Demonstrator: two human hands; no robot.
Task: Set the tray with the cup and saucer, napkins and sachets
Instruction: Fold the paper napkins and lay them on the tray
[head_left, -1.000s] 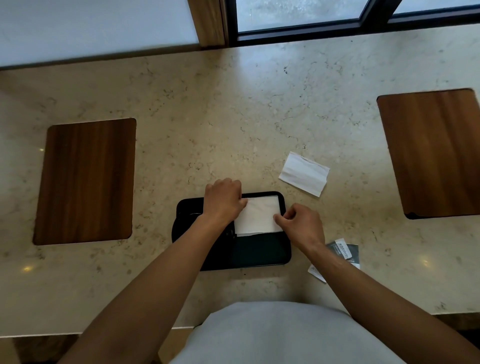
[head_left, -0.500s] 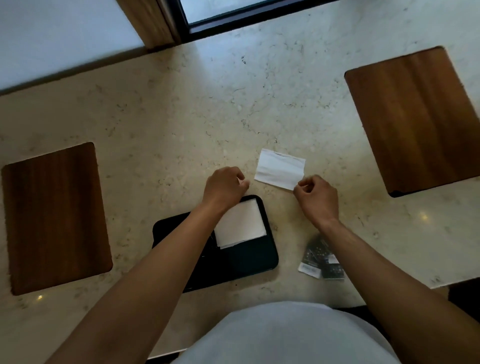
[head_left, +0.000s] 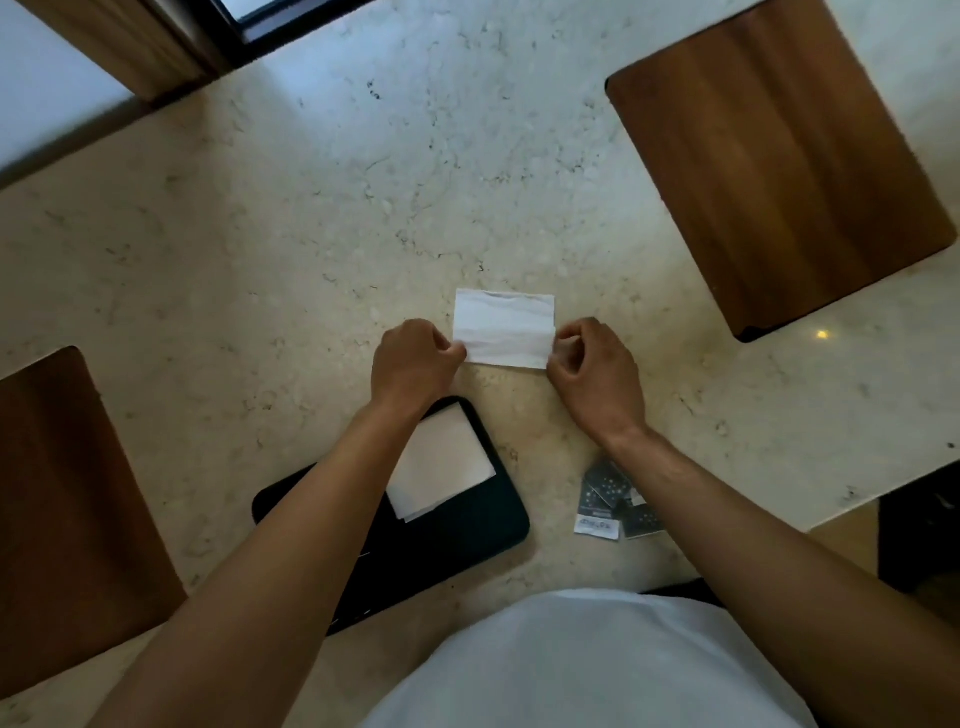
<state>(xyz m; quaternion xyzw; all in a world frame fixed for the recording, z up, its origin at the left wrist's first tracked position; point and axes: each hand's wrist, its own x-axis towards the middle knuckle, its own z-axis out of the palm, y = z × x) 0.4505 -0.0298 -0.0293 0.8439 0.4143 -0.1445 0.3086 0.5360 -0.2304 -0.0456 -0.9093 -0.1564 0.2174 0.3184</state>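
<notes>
Between left hand and right hand, white napkin, both near corners pinched.

We are seeing a person wearing a plain white top, its fabric filling the lower edge of the view; both forearms are showing bare, with no sleeves reaching them.

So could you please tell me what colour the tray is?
The tray is black, best seen in the head view.

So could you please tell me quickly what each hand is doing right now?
Left hand: pinches the napkin at its left edge.
Right hand: pinches its right edge.
</notes>
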